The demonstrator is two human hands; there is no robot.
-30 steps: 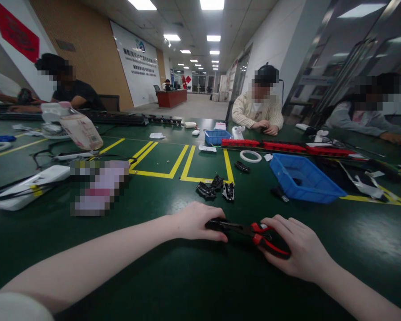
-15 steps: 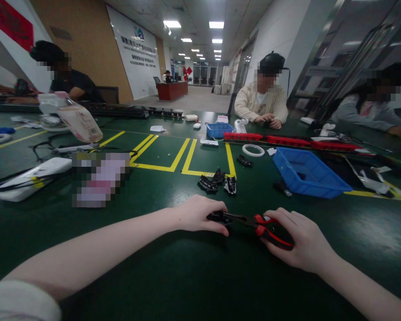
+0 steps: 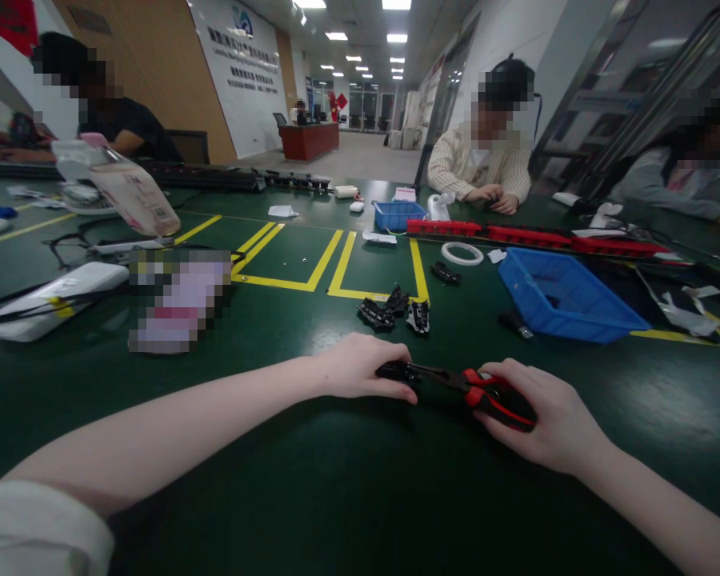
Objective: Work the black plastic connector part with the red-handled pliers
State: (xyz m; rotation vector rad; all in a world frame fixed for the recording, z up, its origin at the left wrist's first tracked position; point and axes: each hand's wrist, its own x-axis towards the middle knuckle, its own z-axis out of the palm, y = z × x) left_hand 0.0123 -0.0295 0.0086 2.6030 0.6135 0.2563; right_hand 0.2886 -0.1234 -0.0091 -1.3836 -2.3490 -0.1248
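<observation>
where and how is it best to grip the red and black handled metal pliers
Probably best by the red and black handles of the metal pliers, coming from the right: the handles splay that way, where the right hand holds them, while the pliers point left toward the small black part in the left hand.

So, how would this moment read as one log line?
left hand: holds small black part | right hand: grips red-and-black pliers, tips at that part | beyond: clustered glossy black pieces, blue rectangular plastic bin

Table, near edge: pliers right of held part | behind: 3 parts | toward right edge: tub, ring left of it | toward left edge: bottle | toward far edge: small bin
</observation>
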